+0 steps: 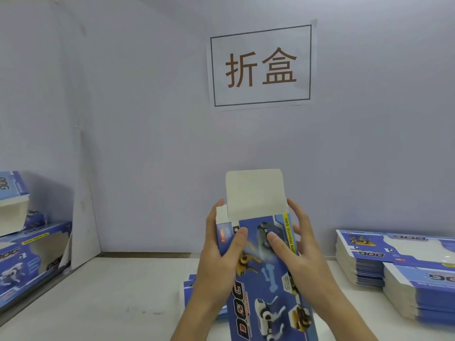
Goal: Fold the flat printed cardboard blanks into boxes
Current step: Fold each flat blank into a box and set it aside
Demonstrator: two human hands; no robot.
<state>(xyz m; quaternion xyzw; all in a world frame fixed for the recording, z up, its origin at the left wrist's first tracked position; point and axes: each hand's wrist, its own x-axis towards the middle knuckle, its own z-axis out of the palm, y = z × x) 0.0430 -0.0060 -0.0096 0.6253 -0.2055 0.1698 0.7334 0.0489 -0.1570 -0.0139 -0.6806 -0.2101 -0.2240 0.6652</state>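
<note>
Cardboard box (266, 271), blue and printed with toy dogs, is held upright at the lower centre of the frame, above the white table (110, 296). Its plain white top flap (254, 190) stands up open, and a small side flap (221, 214) shows at the upper left corner of the box.

At the left edge of the frame, finished boxes (32, 257) with window cut-outs are stacked against the wall. Moving right, the left hand (219, 257) grasps the left side of the box, fingers curled behind it and thumb pressed on the printed front. Under the hands a small pile of flat blanks (189, 289) lies on the table. The right hand (295, 252) grasps the right side in the same way, thumb on the front. Above, on the wall, hangs a paper sign (261, 66) with two brown characters. At the lower right, two tall stacks of flat blanks (384, 262) rest on the table.
</note>
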